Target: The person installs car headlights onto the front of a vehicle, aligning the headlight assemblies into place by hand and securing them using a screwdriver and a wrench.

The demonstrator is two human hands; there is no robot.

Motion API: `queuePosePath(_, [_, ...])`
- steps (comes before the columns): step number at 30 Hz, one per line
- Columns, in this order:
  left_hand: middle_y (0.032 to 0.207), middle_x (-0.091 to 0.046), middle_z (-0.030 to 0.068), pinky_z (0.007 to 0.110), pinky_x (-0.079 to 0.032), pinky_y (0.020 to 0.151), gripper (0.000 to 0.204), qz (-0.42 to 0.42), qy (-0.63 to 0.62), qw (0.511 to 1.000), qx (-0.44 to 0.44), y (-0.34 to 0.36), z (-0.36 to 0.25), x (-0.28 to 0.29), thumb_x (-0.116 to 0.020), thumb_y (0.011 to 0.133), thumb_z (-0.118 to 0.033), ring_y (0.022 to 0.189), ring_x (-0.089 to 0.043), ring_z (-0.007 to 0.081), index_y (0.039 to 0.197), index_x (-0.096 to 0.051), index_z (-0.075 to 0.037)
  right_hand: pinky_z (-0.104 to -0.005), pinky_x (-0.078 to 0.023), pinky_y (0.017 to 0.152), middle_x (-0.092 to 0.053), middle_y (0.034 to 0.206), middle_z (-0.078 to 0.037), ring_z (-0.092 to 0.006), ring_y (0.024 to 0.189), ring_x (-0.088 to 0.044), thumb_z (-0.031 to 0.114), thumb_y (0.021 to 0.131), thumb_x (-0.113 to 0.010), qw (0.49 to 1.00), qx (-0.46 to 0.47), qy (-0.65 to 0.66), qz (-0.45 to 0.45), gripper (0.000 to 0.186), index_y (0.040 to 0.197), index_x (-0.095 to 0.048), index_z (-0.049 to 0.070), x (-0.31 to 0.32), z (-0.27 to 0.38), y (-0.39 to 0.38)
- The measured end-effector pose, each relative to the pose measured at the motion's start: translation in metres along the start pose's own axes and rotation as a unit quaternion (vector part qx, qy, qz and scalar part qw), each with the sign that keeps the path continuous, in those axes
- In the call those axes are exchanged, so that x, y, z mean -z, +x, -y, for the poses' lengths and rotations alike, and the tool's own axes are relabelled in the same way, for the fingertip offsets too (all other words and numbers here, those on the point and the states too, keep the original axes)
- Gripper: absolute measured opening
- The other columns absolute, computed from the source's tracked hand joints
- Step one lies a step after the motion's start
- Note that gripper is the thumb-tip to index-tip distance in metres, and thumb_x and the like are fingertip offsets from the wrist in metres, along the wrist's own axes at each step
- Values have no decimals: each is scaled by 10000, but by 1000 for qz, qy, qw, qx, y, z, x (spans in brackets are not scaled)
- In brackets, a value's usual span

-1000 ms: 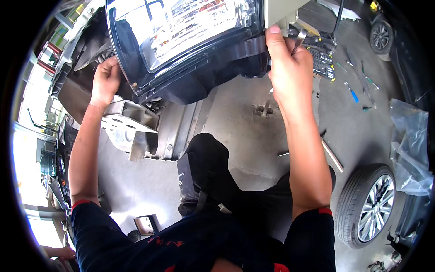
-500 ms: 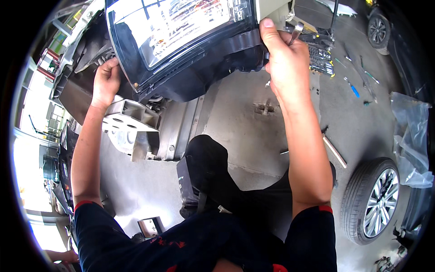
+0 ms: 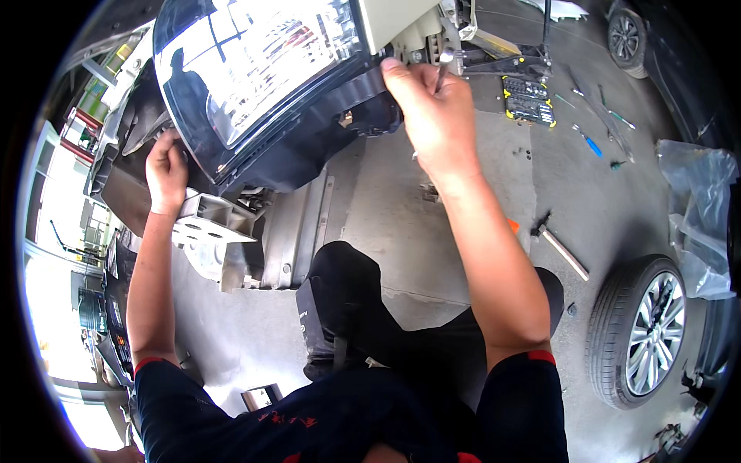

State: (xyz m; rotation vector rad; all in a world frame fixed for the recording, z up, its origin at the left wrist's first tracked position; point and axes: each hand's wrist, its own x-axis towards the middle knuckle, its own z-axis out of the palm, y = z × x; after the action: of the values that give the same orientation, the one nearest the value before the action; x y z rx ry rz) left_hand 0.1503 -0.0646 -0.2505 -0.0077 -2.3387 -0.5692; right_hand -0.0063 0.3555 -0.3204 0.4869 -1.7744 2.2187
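Observation:
A large car headlight (image 3: 266,58) with a clear lens and black housing is held up at the front of the vehicle, between my two hands. My left hand (image 3: 166,174) is closed at its lower left edge, the fingertips partly hidden behind it. At the right end of the housing, my right hand (image 3: 438,119) grips with the thumb on top. A shiny metal wrench (image 3: 444,65) sticks up from the fingers of that hand; the rest of it is hidden in the palm. Beneath the headlight is a pale metal bracket (image 3: 212,220) on the vehicle's bare front structure.
A socket set (image 3: 529,100), a blue-handled screwdriver (image 3: 592,147) and a hammer (image 3: 565,256) lie on the floor at right. Nearer stands a wheel (image 3: 641,332), with clear plastic sheeting (image 3: 698,216) beyond it. A small open box (image 3: 261,397) sits at lower left.
The headlight has shifted left and tilted a little, and my right hand moved left with it. My left hand is slightly lower. The view has shifted slightly too.

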Motion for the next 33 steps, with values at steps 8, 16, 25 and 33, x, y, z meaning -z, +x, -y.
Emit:
queuePosePath(8, [949, -637, 181, 437, -526, 785, 310, -105, 302, 930, -182, -21, -90, -1, -455, 832, 101, 872, -636, 402, 1022, -677, -3, -318, -410, 563, -549, 572, -14, -109, 572, -484, 238, 856, -702, 993, -57, 79, 66, 359, 632, -509, 35, 15, 6, 2])
queuePosePath(16, [875, -674, 130, 316, -531, 677, 451, 228, -143, 960, 78, -143, -233, -139, -323, 862, 168, 746, -652, 204, 962, -728, -5, -304, -337, 540, -456, 583, 46, -67, 593, -398, 205, 1003, -657, 974, -102, 161, 123, 343, 729, -603, 5, 24, -6, 13])
queuePosePath(25, [913, -550, -22, 258, -370, 747, 331, 28, -559, 782, 276, -78, -230, -272, -637, 881, -140, 804, -465, 98, 1189, -607, -22, -210, -293, 461, -572, 727, 50, -14, 541, -414, 274, 1001, -721, 913, -219, 270, 215, 259, 919, -707, 29, 39, -10, 28])
queuePosePath(33, [1370, -576, 95, 408, -379, 1127, 738, -96, -618, 749, 220, -52, -253, -309, -716, 894, -471, 1285, -528, 242, 1467, -468, -77, -212, -399, 602, -645, 765, 48, -20, 679, -500, 203, 1024, -688, 900, -152, 285, 292, 246, 937, -735, -23, 43, -29, 43])
